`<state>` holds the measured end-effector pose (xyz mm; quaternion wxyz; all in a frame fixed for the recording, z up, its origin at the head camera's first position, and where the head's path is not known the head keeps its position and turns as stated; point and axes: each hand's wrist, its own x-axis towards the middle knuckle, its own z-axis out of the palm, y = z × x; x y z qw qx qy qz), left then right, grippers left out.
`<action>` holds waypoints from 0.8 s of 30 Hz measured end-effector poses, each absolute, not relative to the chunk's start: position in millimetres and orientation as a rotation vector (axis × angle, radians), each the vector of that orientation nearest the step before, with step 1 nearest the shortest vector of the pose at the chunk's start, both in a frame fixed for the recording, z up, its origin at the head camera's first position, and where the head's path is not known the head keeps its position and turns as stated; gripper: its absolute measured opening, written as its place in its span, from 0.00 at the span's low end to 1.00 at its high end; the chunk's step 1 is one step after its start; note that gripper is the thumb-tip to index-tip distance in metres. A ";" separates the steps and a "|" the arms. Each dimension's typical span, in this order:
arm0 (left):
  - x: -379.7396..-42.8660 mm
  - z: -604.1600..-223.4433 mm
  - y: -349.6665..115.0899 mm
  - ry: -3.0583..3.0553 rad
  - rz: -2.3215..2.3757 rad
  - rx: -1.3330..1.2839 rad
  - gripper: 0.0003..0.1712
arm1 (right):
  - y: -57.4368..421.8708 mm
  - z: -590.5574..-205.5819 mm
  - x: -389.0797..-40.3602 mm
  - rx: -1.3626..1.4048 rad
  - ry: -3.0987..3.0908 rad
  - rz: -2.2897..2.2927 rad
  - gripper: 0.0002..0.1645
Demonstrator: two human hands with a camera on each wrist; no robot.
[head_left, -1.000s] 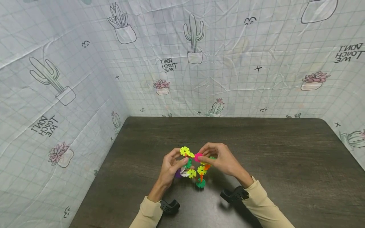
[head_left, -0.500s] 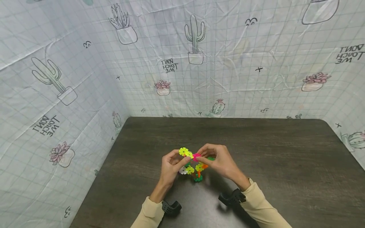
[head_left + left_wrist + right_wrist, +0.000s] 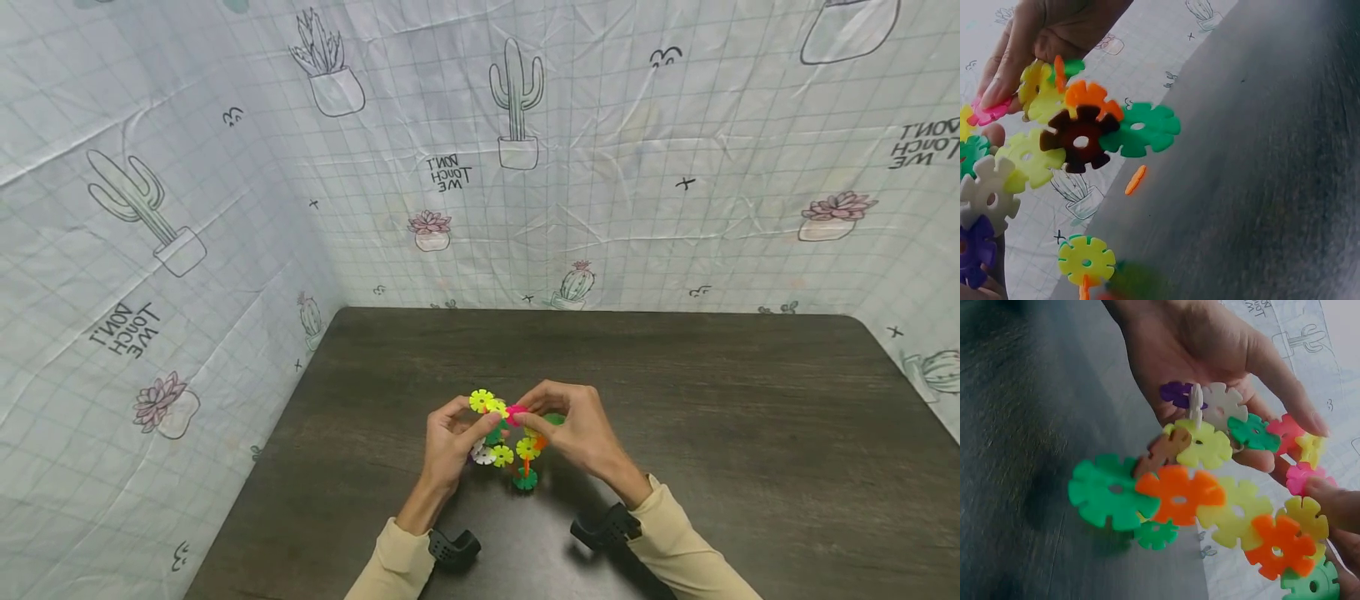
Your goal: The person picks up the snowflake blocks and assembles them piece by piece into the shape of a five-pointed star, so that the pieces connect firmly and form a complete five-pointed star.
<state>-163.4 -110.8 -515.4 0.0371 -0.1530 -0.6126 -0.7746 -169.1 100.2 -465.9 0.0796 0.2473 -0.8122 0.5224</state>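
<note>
A chain of interlocking plastic flower discs hangs between both hands above the table. My left hand [image 3: 448, 446] pinches a yellow disc [image 3: 1311, 450] between thumb and fingers; a red disc [image 3: 1285, 431] sits beside it. Opposite, my right hand [image 3: 581, 425] pinches a pink disc [image 3: 1302, 477], right at the yellow one's edge. Below, the chain bends through a white disc [image 3: 990, 195], a brown disc [image 3: 1079, 139] and a green disc [image 3: 526, 479] at its lowest corner. A purple disc [image 3: 977, 250] lies near the left palm. Fingers partly hide the chain's upper side.
The dark wood table [image 3: 712, 433] spreads out beneath the hands. Behind and at the left stands a white cactus-print cloth [image 3: 360, 192]. Each wrist wears a black camera mount [image 3: 454, 547] close above the tabletop.
The pink disc has moved left against the yellow disc, and the left thumb has shifted onto that yellow disc. The chain's lower part swung up, then partly back down.
</note>
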 end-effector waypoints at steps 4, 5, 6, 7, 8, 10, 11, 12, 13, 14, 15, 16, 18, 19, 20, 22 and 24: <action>-162.4 -514.2 -110.8 -1.885 -2.372 -0.483 0.14 | 98.6 -465.8 -167.5 0.718 -2.427 1.560 0.07; -162.1 -513.8 -111.0 -1.895 -2.357 -0.487 0.13 | 98.1 -465.7 -167.1 0.712 -2.427 1.558 0.07; -162.0 -513.5 -111.2 -1.903 -2.343 -0.494 0.12 | 97.7 -465.6 -166.7 0.708 -2.427 1.560 0.07; -161.9 -513.1 -111.5 -1.908 -2.335 -0.506 0.12 | 97.5 -465.7 -166.3 0.703 -2.428 1.558 0.07; -161.8 -512.7 -111.8 -1.916 -2.324 -0.514 0.12 | 97.4 -465.8 -166.1 0.700 -2.429 1.556 0.07; -161.9 -512.2 -112.8 -1.931 -2.287 -0.533 0.11 | 97.2 -465.8 -166.1 0.697 -2.429 1.562 0.07; -162.0 -512.2 -113.6 -1.935 -2.267 -0.541 0.11 | 97.1 -465.7 -166.1 0.698 -2.428 1.566 0.07; -162.1 -512.3 -114.3 -1.942 -2.247 -0.551 0.11 | 97.1 -466.1 -166.4 0.701 -2.426 1.567 0.07; -162.2 -512.5 -115.1 -1.953 -2.223 -0.560 0.12 | 96.9 -466.6 -166.7 0.705 -2.426 1.565 0.07; -162.4 -512.7 -115.8 -1.975 -2.188 -0.559 0.13 | 96.4 -466.6 -166.8 0.705 -2.426 1.568 0.07; -162.6 -513.0 -116.5 -1.994 -2.157 -0.564 0.14 | 95.9 -466.7 -166.7 0.704 -2.427 1.574 0.06; -162.9 -513.4 -117.2 -2.015 -2.126 -0.566 0.15 | 95.4 -467.2 -166.8 0.706 -2.427 1.573 0.06; -163.3 -513.3 -118.3 -2.047 -2.092 -0.566 0.17 | 94.5 -468.4 -166.9 0.705 -2.435 1.563 0.05; -163.6 -513.3 -119.1 -2.062 -2.084 -0.558 0.17 | 94.2 -468.8 -166.8 0.705 -2.438 1.557 0.05; -163.9 -512.6 -119.9 -2.072 -2.078 -0.551 0.17 | 94.2 -469.1 -167.0 0.704 -2.439 1.549 0.04; -165.4 -511.3 -122.6 -2.066 -2.090 -0.546 0.17 | 95.5 -470.9 -169.0 0.708 -2.428 1.526 0.04; -167.7 -509.0 -126.4 -2.056 -2.097 -0.541 0.17 | 98.4 -472.5 -172.5 0.690 -2.400 1.541 0.05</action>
